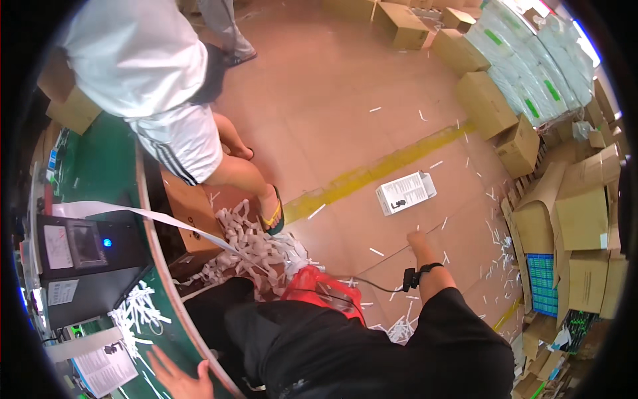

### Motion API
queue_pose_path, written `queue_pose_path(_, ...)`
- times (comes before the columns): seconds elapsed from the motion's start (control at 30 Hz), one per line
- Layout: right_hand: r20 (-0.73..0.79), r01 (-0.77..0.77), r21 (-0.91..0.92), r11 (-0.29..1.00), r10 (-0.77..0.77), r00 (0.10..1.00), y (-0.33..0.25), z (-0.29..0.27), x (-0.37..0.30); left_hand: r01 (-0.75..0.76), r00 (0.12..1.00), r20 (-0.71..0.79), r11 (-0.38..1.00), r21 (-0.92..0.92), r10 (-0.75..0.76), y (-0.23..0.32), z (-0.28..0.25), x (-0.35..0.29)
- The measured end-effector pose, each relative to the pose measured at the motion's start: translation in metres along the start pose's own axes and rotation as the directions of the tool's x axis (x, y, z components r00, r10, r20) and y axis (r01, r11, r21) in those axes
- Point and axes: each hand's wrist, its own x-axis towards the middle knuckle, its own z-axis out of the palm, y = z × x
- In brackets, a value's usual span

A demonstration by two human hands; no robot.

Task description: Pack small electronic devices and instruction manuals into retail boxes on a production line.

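Right of frame centre, on the reddish floor [299, 100], lies a white carton [402, 193], one end flap open, just beyond the right hand [418, 245], whose finger closure cannot be told. Probably light, thin card, smooth and easily dented; best grasped across its side walls, clear of the flap. Left hand [179, 379], lower left, fingers spread near paper strips [136, 312] beside the green tabletop's [100, 159] rim; open room stretches above the carton, bounded rightward by cardboard boxes [488, 100].
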Motion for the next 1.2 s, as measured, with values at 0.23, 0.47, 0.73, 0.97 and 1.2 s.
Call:
queue_pose_path(0.23,0.284,-0.465,0.237,0.853,0.397,0.873,-0.057,0.201,-0.094,0.228,0.933,0.263,0.969,0.100,-0.247,0.022,0.010,-0.036)
queue_pose_path(0.47,-0.094,-0.098,0.077,0.992,0.106,0.990,-0.087,0.215,0.005,0.318,0.928,0.043,0.846,0.427,-0.370,-0.001,0.025,-0.047)
queue_pose_path(0.73,0.099,-0.295,0.036,0.955,0.290,0.952,-0.083,0.158,0.128,0.316,0.922,0.042,0.812,0.492,-0.385,0.006,0.024,-0.048)
queue_pose_path(0.97,0.300,-0.182,-0.151,0.972,0.220,0.928,-0.130,0.132,0.115,0.170,0.978,0.036,0.886,0.432,-0.205,0.006,0.008,-0.053)
queue_pose_path(1.2,-0.352,0.381,0.022,0.924,-0.350,0.868,-0.251,0.143,-0.052,0.362,0.913,0.060,0.872,0.330,-0.402,0.027,0.025,-0.050)
